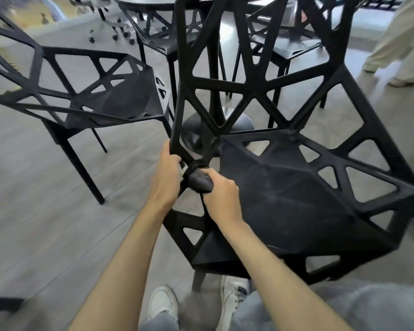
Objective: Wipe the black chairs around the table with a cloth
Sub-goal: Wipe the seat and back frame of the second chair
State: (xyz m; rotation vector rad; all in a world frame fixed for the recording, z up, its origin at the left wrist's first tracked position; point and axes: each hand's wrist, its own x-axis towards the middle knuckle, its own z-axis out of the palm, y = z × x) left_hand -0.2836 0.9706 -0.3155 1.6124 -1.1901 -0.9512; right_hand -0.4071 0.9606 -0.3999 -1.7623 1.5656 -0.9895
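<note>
So you're standing right over the nearest black chair (294, 199), the one with all the triangle cutouts. Your left hand (164, 180) has its fingers curled round the frame bar at the chair's left edge, gripping it. Your right hand (221, 195) is bunched up round a dark cloth (200, 181), fingers closed tight on it, and the cloth is pressed against the strut where the backrest meets the seat, just beside your left hand. A second black chair (101, 91) sits off to the left, more of them tucked by the round table (153, 1) further back. Someone in beige trousers (399, 41) stands at the top right.
</note>
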